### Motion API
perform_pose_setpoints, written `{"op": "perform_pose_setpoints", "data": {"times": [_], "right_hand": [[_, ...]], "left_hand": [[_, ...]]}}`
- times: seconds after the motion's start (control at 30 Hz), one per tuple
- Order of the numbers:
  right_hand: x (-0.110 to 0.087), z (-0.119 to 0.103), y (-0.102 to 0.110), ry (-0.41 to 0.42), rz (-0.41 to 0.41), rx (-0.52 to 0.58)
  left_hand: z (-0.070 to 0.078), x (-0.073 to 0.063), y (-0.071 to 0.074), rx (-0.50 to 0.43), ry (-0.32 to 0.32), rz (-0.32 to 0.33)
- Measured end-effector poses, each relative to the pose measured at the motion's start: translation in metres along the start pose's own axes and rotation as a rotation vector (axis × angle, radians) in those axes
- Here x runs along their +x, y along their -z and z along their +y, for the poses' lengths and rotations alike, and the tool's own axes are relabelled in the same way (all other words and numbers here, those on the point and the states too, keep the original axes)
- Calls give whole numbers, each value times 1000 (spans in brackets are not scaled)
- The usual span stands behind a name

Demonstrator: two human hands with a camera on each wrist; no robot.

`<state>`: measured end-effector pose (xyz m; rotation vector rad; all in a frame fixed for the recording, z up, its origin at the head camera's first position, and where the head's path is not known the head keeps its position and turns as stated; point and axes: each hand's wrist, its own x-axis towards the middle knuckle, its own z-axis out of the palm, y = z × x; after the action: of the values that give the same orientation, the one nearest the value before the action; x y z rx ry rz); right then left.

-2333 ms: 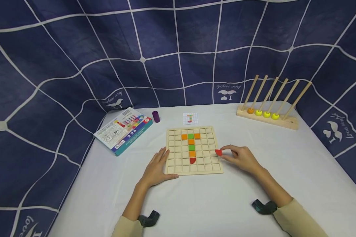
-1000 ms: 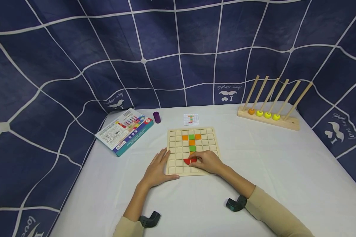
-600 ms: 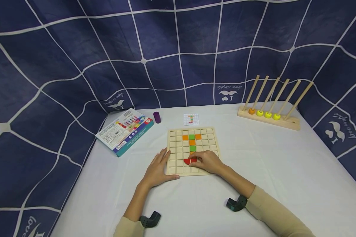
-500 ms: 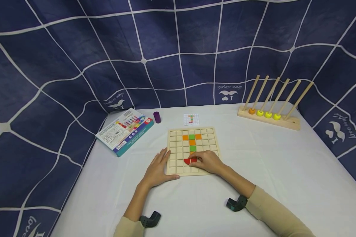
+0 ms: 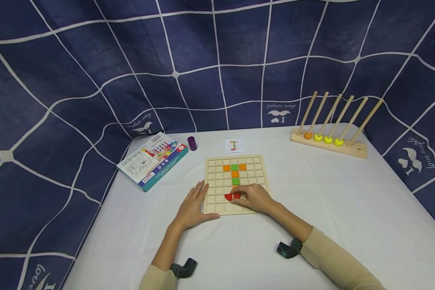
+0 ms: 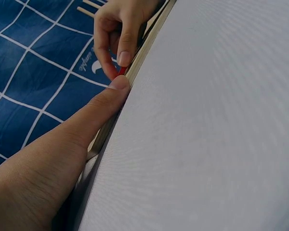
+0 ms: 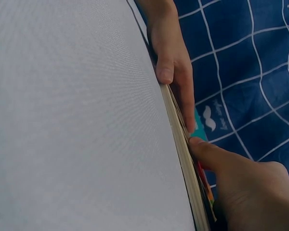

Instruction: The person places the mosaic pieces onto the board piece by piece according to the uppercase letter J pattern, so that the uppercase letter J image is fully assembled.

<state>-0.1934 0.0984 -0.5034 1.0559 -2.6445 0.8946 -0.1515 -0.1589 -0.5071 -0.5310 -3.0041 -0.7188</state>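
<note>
In the head view, a wooden grid board lies on the white table, with orange and green square tiles forming a T shape. Below their stem, two red quarter-round tiles sit side by side in the grid; the left one has its flat edges up and to the right. My right hand pinches at this left tile with thumb and index finger, partly covering the other red tile. My left hand rests against the board's left edge, fingers extended, thumb along the near edge. Red shows under the right fingertips in the left wrist view.
Behind the board lies a small pattern card. A game box and a purple cylinder are at the back left. A wooden peg stand with orange and yellow beads stands at the back right.
My right hand has moved left from beside the board's right edge, bringing its red tile into the cell left of the other red one. Over the last second it stays put. The left hand remains.
</note>
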Motion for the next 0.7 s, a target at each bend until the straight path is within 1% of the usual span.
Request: {"op": "perform_pose_setpoints", "data": {"times": [0.1, 0.47, 0.7], "right_hand": [[0, 0, 0, 6, -1, -5], [2, 0, 1, -3, -23, -11], [1, 2, 1, 1, -23, -9]], "left_hand": [[0, 0, 0, -5, 2, -4], [-3, 1, -1, -14, -7, 16], [-2, 3, -1, -12, -6, 4]]}}
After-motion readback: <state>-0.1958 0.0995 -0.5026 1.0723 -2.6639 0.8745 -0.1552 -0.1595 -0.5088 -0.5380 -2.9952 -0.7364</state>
